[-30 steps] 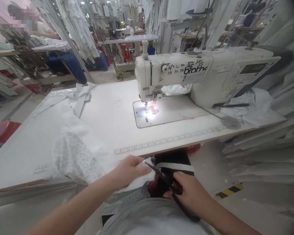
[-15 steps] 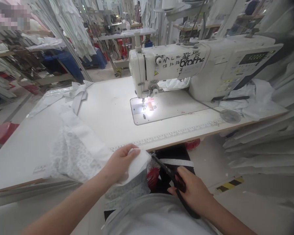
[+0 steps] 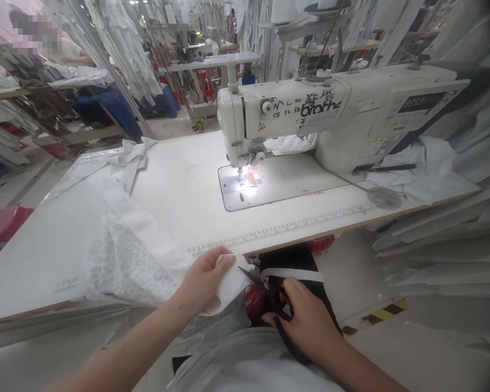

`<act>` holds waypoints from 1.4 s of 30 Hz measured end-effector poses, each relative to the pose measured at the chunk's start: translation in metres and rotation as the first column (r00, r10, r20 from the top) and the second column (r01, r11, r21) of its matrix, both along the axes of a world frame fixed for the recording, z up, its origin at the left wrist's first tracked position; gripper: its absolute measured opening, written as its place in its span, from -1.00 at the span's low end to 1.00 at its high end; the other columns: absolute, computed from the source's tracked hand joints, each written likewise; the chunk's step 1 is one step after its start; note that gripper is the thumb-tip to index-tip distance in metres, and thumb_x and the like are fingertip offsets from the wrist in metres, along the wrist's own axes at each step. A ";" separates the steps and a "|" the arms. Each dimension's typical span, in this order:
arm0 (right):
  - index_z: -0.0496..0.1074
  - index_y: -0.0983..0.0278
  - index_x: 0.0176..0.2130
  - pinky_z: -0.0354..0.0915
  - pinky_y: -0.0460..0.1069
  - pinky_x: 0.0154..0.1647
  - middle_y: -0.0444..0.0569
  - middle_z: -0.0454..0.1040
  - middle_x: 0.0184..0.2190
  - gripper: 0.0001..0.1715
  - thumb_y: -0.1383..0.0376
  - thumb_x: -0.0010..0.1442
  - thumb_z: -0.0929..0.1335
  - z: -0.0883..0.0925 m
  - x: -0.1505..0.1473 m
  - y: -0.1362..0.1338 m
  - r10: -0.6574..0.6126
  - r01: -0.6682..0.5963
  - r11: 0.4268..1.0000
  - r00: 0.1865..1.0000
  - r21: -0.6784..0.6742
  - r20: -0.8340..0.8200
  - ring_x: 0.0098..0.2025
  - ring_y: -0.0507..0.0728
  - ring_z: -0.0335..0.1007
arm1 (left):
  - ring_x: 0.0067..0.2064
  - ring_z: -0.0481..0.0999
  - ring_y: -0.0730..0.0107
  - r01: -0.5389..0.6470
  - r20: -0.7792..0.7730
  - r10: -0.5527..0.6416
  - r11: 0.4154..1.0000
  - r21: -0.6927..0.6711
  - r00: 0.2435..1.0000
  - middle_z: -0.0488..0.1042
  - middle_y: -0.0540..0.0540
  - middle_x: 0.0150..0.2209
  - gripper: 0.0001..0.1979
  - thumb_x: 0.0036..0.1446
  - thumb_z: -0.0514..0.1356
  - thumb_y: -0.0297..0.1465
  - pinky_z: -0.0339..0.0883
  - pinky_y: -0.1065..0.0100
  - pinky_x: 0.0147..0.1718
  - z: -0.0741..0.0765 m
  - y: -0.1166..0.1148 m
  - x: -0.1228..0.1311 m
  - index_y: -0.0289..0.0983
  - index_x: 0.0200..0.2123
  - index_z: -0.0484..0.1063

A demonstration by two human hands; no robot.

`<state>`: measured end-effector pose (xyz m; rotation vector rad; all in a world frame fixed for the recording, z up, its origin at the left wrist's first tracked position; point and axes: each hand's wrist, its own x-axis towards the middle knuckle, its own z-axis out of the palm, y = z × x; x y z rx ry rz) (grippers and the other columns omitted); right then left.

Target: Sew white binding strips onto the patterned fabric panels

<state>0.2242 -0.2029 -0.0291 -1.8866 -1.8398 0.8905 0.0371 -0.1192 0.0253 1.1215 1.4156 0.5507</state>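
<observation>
The left hand (image 3: pixel 204 277) has its grip closed on a corner of the white cloth (image 3: pixel 142 256), which hangs over the front edge of the table (image 3: pixel 179 185) and trails into the lap. The right hand (image 3: pixel 306 321) has its grip closed round the handles of black scissors (image 3: pixel 265 287), with the blade tips touching or just beside the cloth's edge. A sewing machine (image 3: pixel 330 114) stands further back on the table, its lamp lit over the needle.
</observation>
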 end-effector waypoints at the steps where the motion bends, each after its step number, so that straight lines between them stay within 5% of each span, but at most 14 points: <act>1: 0.16 0.23 -0.45 0.11 -0.04 -0.40 -0.10 0.34 -0.41 -0.69 0.20 0.00 0.40 -0.002 -0.001 0.000 -0.002 0.002 1.000 1.000 -0.014 -0.014 -0.34 0.14 0.28 | -0.59 0.37 0.45 0.034 0.010 -0.033 0.999 -0.019 0.999 0.38 0.03 -0.60 -0.65 -0.02 0.18 -0.08 0.18 0.49 -0.65 -0.002 -0.002 0.000 -0.28 -0.44 0.34; 6: 0.13 0.23 -0.56 0.08 -0.08 -0.49 -0.15 0.29 -0.55 -0.66 0.17 0.06 0.34 -0.018 -0.002 -0.006 -0.020 -0.011 0.991 0.975 -0.135 -0.221 -0.48 0.08 0.22 | -0.56 0.35 0.45 0.176 -0.092 -0.168 0.980 0.089 0.982 0.37 0.03 -0.58 -0.66 0.11 0.04 -0.10 0.18 0.47 -0.60 0.001 0.001 -0.006 -0.27 -0.40 0.33; 9: 0.13 0.23 -0.56 0.09 -0.10 -0.51 -0.16 0.28 -0.56 -0.68 0.18 0.05 0.33 -0.014 0.003 -0.003 -0.023 -0.009 0.993 0.963 -0.117 -0.268 -0.49 0.07 0.22 | -0.36 0.46 0.36 0.403 -0.402 -0.254 0.848 0.345 0.880 0.49 -0.01 -0.40 -0.70 0.20 -0.03 -0.19 0.27 0.41 -0.40 0.009 0.027 -0.011 -0.22 -0.31 0.41; 12: 0.16 0.23 -0.51 0.12 -0.08 -0.49 -0.15 0.31 -0.52 -0.70 0.15 0.02 0.35 0.001 0.017 0.019 -0.015 0.016 1.000 0.991 0.002 -0.129 -0.46 0.09 0.25 | -0.28 0.47 0.28 0.667 -0.763 -0.174 0.627 0.401 0.623 0.51 -0.04 -0.28 -0.74 0.21 -0.04 -0.29 0.27 0.34 -0.33 0.006 0.069 -0.013 -0.18 -0.19 0.41; 14: 0.23 0.24 -0.42 0.18 -0.04 -0.42 -0.07 0.36 -0.41 -0.71 0.11 -0.01 0.37 0.013 0.034 0.046 -0.034 0.033 0.993 0.999 0.117 0.012 -0.37 0.14 0.30 | -0.34 0.46 0.27 0.743 -0.859 -0.123 0.572 0.348 0.497 0.49 -0.06 -0.33 -0.72 0.20 -0.03 -0.28 0.27 0.33 -0.39 0.001 0.094 -0.013 -0.21 -0.12 0.37; 19: 0.36 0.39 -0.22 0.27 0.11 -0.24 0.18 0.38 -0.27 -0.59 0.13 0.03 0.36 0.031 0.082 0.128 -0.128 0.006 0.949 0.921 0.315 0.368 -0.18 0.33 0.32 | -0.14 0.37 0.21 0.797 -0.885 -0.082 0.479 0.368 0.458 0.41 -0.15 -0.20 -0.79 0.20 0.01 -0.33 0.22 0.24 -0.14 -0.002 0.119 -0.008 -0.29 -0.25 0.38; 23: 0.38 0.47 -0.12 0.23 0.25 -0.02 0.30 0.39 -0.14 -0.67 0.33 0.15 0.24 0.033 0.070 0.145 -0.103 -0.159 0.829 0.899 0.536 0.426 -0.02 0.38 0.27 | -0.13 0.32 0.20 0.844 -0.895 -0.129 0.414 0.342 0.427 0.40 -0.14 -0.26 -0.80 0.17 0.02 -0.35 0.18 0.19 -0.09 0.006 0.108 -0.010 -0.28 -0.36 0.40; 25: 0.33 0.39 0.01 0.26 0.24 0.03 0.22 0.39 -0.05 -0.61 0.38 0.21 0.16 0.029 0.041 0.131 0.133 -0.326 0.715 0.932 0.618 0.337 0.04 0.31 0.28 | -0.12 0.32 0.19 0.835 -0.881 -0.157 0.426 0.347 0.446 0.40 -0.13 -0.24 -0.85 0.06 0.12 -0.35 0.22 0.20 -0.12 0.007 0.100 -0.013 -0.27 -0.30 0.40; 27: 0.20 0.23 0.14 0.30 0.16 0.07 0.08 0.36 0.05 -0.51 0.38 0.23 0.15 0.023 0.008 0.109 0.434 -0.502 0.607 0.859 0.616 0.272 0.08 0.22 0.27 | -0.11 0.32 0.16 0.780 -0.837 -0.161 0.487 0.394 0.523 0.38 -0.14 -0.19 -0.77 -0.07 0.17 -0.45 0.23 0.19 -0.13 0.003 0.095 -0.014 -0.27 -0.25 0.39; 31: -0.04 0.09 0.26 0.09 0.17 0.25 -0.03 0.22 0.17 -0.23 0.50 0.14 0.19 0.010 -0.025 0.076 0.653 -0.611 0.566 0.742 0.554 0.152 0.21 0.21 0.10 | -0.06 0.31 0.14 0.616 -0.737 -0.067 0.603 0.508 0.673 0.36 -0.19 -0.14 -0.64 -0.13 0.02 -0.66 0.20 0.14 -0.07 -0.012 0.098 -0.010 -0.32 -0.21 0.36; 34: 0.09 0.16 0.21 0.17 0.21 0.18 0.05 0.33 0.09 -0.33 0.45 0.13 0.25 0.015 -0.017 0.074 0.652 -0.531 0.659 0.757 0.532 -0.052 0.12 0.27 0.24 | -0.15 0.39 0.33 0.540 -0.637 -0.092 0.631 0.557 0.765 0.41 -0.09 -0.22 -0.65 -0.03 -0.05 -0.65 0.29 0.33 -0.17 -0.016 0.095 -0.002 -0.29 -0.18 0.31; 38: 0.28 0.19 -0.02 0.39 0.01 -0.17 -0.04 0.48 -0.23 -0.68 0.31 0.20 0.27 0.045 0.001 0.095 0.312 -0.115 0.899 0.845 0.422 -0.435 -0.19 0.11 0.43 | -0.38 0.41 0.46 0.254 -0.188 -0.174 0.748 0.613 0.967 0.44 0.03 -0.40 -0.82 0.04 0.06 -0.52 0.28 0.48 -0.42 -0.002 0.066 0.010 -0.25 -0.25 0.33; 42: 0.37 0.25 -0.24 0.33 -0.06 -0.32 -0.09 0.42 -0.37 -0.84 0.22 0.16 0.31 0.069 0.000 0.113 0.203 -0.053 0.963 0.787 0.263 -0.583 -0.32 0.06 0.36 | -0.46 0.35 0.50 0.178 -0.029 -0.196 0.806 0.565 0.980 0.41 0.05 -0.49 -0.92 0.01 0.16 -0.44 0.22 0.50 -0.49 0.016 0.042 0.016 -0.27 -0.34 0.36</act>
